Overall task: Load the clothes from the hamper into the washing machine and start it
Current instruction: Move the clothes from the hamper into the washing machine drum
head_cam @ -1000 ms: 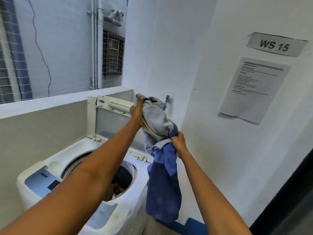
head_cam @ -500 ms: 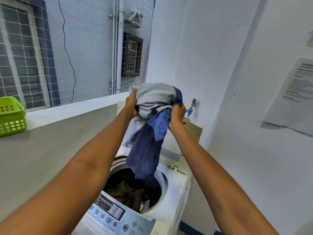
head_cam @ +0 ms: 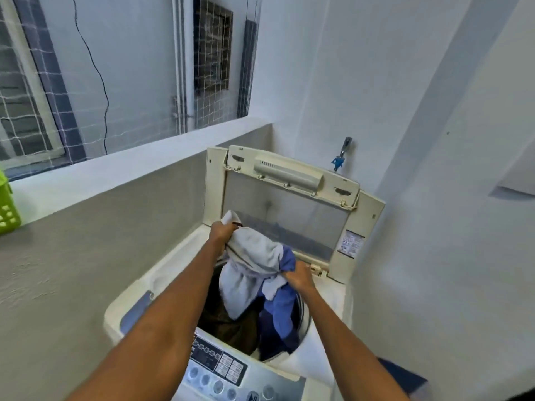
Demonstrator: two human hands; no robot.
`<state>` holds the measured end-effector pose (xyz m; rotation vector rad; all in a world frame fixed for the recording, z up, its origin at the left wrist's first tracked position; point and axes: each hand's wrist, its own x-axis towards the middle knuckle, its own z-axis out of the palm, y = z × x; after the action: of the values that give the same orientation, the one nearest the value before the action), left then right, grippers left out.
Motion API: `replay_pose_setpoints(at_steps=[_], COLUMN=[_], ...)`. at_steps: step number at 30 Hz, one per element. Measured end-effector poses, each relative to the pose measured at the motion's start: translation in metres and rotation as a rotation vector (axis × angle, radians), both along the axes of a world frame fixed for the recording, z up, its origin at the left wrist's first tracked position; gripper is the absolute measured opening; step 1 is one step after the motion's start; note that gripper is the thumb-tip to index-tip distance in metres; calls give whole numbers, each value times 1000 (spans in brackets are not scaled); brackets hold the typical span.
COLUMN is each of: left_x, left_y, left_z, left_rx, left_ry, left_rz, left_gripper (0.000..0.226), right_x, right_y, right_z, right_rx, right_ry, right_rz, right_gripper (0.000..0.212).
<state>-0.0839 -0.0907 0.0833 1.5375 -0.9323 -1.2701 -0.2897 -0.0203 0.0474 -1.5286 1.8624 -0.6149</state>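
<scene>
Both hands, left hand (head_cam: 221, 231) and right hand (head_cam: 298, 275), grip a grey-and-blue garment (head_cam: 254, 273) hanging into the washing machine (head_cam: 330, 287) drum, hamper (head_cam: 7, 209) at nine o'clock. Loading step; next, release it.

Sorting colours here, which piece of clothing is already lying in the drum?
The brown garment at the drum's bottom; the grey-and-blue garment hangs above it, gripped by both hands.

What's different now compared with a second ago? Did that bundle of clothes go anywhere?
Both hands carried the grey and blue garment leftward from beside the washing machine to above its drum, then lowered it; its bottom now hangs inside. Unchanged: left hand and right hand still grip the garment, and the lid stays up.
</scene>
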Motion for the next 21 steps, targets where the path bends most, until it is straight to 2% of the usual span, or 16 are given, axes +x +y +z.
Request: replay_pose_setpoints(at_steps=[2,4,5,8,11,12,14,15,18,21], left_x=[-2,-3,-1,3,5,3,-5,-9,-21,-38], left_y=[-2,-2,-7,-11,-9,-7,0,5,16,15], left_z=[-27,-56,-76,-127,-174,-188,-213,-223,-245,-243], left_rx=[-40,-67,-60,25,259,319,380,406,447,333], left_ry=[49,44,-13,-360,-627,-656,-668,-691,-762,-667], left_rz=[84,111,79,-80,-329,-413,-533,-579,-691,-563], left_gripper=[45,64,63,56,62,61,58,58,54,40], right_x=[8,18,23,36,50,54,62,64,64,50], right_y=[1,5,4,1,2,1,-2,-6,-9,-10], right_z=[-31,-55,-72,-123,-166,-179,-200,-213,-215,-186], right_rx=[35,34,45,161,288,324,392,421,427,311], right_ry=[-22,-67,-59,-27,-41,-47,-38,-31,5,6], right_rz=[-44,-119,-139,-123,-21,8,69,86,103,41], right_gripper=[36,16,11,43,50,42,11,9,21,38])
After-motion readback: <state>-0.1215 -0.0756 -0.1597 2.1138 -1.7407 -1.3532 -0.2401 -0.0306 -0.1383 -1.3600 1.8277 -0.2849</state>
